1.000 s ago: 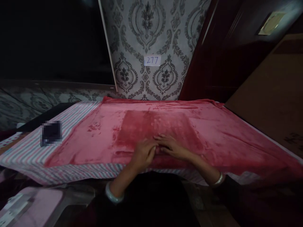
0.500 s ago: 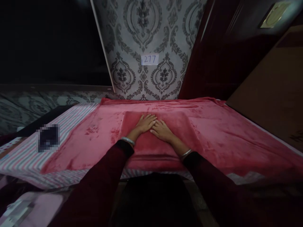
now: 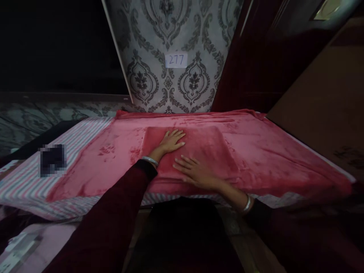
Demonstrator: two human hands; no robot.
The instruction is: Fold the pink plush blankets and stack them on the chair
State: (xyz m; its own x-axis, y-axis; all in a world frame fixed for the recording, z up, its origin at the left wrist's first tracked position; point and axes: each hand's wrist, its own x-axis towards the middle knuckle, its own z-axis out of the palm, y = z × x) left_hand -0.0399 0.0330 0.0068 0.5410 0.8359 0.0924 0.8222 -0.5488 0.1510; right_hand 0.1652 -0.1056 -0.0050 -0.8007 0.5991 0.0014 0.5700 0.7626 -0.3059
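Note:
A pink-red plush blanket (image 3: pixel 113 155) is spread over the table. In its middle lies a darker red rectangle of plush fabric (image 3: pixel 210 148), with a few creases along its near edge. My left hand (image 3: pixel 171 141) rests flat on the upper left of this rectangle, fingers spread. Closer to me, my right hand (image 3: pixel 196 172) is over the rectangle's near half, palm down with fingers stretched out; whether it presses the fabric cannot be made out. Neither hand holds anything.
A striped cloth (image 3: pixel 76 142) shows beneath the blanket, with a pixelated dark object (image 3: pixel 53 160) on it at left. A large black screen (image 3: pixel 57 45) stands behind. A cardboard box (image 3: pixel 327 98) borders the right side. A paper marked 277 (image 3: pixel 176 60) is on the patterned wall.
My right hand has come toward me and away from my left hand, which it was touching. My left hand stays on the upper part of the red rectangle. The camera view has shifted slightly.

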